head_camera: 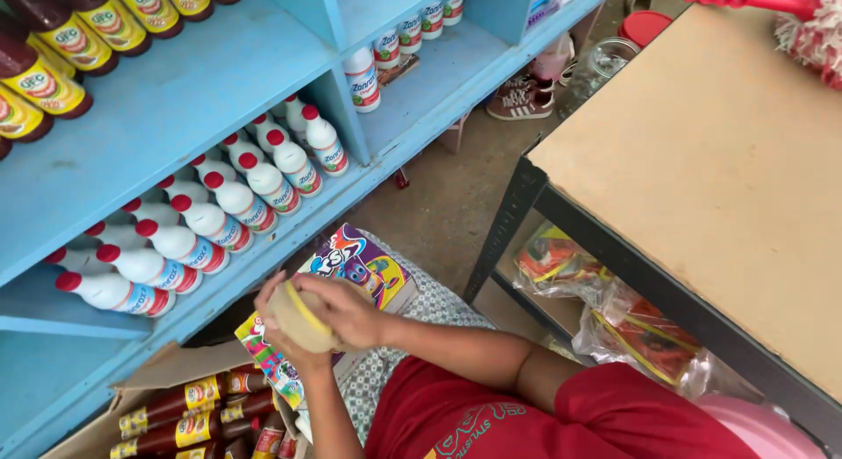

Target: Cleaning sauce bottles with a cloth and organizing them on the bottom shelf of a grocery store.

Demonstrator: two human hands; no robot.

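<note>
Both hands, the left hand (279, 323) and right hand (344, 308), clench one tan cloth bundle with a yellow edge (300, 317) above a colourful printed cardboard box (355, 266) on the floor. If either grip slackens, the bundle could drop onto the open carton of brown bottles (189, 415) (just below), while an elbow swing might topple the white red-capped bottles (210, 222) on the blue shelf (175, 117).

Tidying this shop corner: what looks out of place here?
A pair of sneakers sits on the bare floor beside the blue shelf, among stocked goods. The white bottles stand in neat rows; nothing looks spilled.
</note>
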